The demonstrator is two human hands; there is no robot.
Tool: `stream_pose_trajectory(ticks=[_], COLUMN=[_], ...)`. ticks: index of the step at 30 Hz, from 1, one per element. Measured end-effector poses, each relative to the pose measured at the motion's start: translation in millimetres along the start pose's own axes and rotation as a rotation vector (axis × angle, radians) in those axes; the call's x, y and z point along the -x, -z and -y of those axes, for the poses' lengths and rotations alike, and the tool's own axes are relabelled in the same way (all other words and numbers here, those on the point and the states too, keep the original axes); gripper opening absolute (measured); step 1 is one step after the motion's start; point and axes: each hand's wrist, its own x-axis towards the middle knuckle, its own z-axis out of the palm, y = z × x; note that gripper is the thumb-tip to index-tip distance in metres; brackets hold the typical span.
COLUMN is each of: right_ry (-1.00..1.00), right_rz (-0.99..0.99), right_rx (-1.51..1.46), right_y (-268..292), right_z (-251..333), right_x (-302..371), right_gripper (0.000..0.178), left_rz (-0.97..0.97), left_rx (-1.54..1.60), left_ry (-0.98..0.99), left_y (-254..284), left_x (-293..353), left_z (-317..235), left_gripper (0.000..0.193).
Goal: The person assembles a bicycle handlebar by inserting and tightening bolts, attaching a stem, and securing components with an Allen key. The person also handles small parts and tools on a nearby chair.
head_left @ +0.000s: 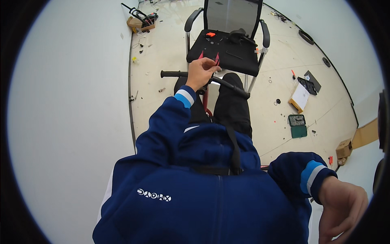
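Observation:
My left hand (199, 74) reaches forward over a black handlebar (231, 86), its fingers closed on a hand tool with two red handles (217, 58). The handles spread apart and point away from me; its working end is hidden by my hand. The handlebar sits between my knees, with a red tube (206, 101) below it. Down at the lower right, my right hand (343, 205) is held out to the side with its fingers curled in. Whatever may be inside those fingers is hidden.
A black office chair (227, 61) stands ahead, with an orange piece (210, 35) and dark parts on its seat. On the floor to the right lie an opened green case (299, 131), a black tool case (307, 85) and a tyre (306, 37). A white wall (73, 114) runs along the left.

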Motion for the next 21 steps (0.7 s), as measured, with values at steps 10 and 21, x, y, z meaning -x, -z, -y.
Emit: stream_pose_trajectory(ticks=[10,21], right_ry=[-0.025,-0.023], right_rz=[0.024,0.012], right_rx=[-0.003,-0.014], right_y=[2.7,2.3], right_z=[0.4,0.3], right_x=[-0.5,0.5], right_gripper=[0.007,0.007], left_rz=[0.02,0.02], left_rx=[0.01,-0.031], left_ry=[-0.005,-0.011], left_y=[0.0,0.6], left_x=[0.8,3.6], left_z=[0.9,-6.0], left_gripper=[0.013,0.012])
